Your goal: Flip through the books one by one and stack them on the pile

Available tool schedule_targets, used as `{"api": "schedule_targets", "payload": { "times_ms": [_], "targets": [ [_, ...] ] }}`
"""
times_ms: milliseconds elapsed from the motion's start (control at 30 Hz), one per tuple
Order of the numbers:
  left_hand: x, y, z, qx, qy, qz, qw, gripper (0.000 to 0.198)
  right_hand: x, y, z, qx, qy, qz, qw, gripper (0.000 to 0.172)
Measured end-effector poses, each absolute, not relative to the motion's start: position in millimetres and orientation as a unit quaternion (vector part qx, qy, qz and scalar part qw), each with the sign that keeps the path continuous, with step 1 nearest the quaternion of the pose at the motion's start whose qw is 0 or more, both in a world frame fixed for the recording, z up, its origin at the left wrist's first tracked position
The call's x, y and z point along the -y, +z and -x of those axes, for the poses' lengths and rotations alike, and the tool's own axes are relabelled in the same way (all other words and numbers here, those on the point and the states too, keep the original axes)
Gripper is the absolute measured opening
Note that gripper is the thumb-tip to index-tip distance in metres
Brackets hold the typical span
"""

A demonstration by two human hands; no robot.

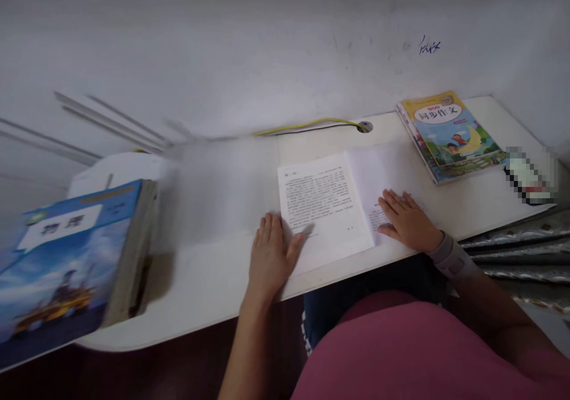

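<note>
An open book (318, 207) with printed text lies on the white desk in front of me. My left hand (271, 251) rests at the lower left edge of its left page, fingers stretched out and thumb on the paper. Flat on the lower part of the right page is my right hand (407, 219), its fingers spread. A grey band circles my right wrist. Part of the right page's text is hidden beneath that hand.
A stack of books with a blue cover (66, 257) stands at the left. Books with a yellow and blue cover (452, 133) lie at the right, beside a blurred-out phone-like object (529, 177). A yellow cable (307, 124) runs along the wall into a desk hole (365, 127).
</note>
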State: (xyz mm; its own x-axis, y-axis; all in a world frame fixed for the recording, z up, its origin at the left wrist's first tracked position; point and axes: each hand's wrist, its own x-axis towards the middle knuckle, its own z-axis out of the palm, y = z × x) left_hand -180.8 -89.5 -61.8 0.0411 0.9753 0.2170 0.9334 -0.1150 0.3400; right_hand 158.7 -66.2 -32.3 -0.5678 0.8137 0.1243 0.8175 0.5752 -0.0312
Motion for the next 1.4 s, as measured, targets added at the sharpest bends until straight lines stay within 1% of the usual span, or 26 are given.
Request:
{"api": "schedule_targets", "payload": {
  "times_ms": [233,600,767,1000,1167,1300,1400],
  "targets": [
    [90,-64,181,-0.664,0.207,-0.717,0.046,0.083,65,-32,-161,0.887,-0.003,0.457,0.063,0.064],
    [89,-62,183,-0.663,0.199,-0.719,0.060,0.086,64,-34,-166,0.891,0.008,0.449,0.059,0.063],
    [89,-63,182,-0.658,0.217,-0.719,0.058,0.077,62,-34,-170,0.893,0.017,0.445,0.060,0.063],
    [86,-66,181,-0.655,0.242,-0.714,0.052,0.073,61,-40,-175,0.893,-0.001,0.445,0.067,0.063],
    [87,-58,174,-0.652,0.266,-0.708,0.061,0.066,58,-26,-162,0.893,-0.025,0.443,0.078,0.059],
    [92,-49,168,-0.649,0.275,-0.707,0.054,0.059,54,-14,-125,0.901,-0.026,0.421,0.101,0.065],
    [95,-44,166,-0.647,0.276,-0.709,0.056,0.059,49,-19,-102,0.899,-0.001,0.433,0.067,0.073]
  ]
}}
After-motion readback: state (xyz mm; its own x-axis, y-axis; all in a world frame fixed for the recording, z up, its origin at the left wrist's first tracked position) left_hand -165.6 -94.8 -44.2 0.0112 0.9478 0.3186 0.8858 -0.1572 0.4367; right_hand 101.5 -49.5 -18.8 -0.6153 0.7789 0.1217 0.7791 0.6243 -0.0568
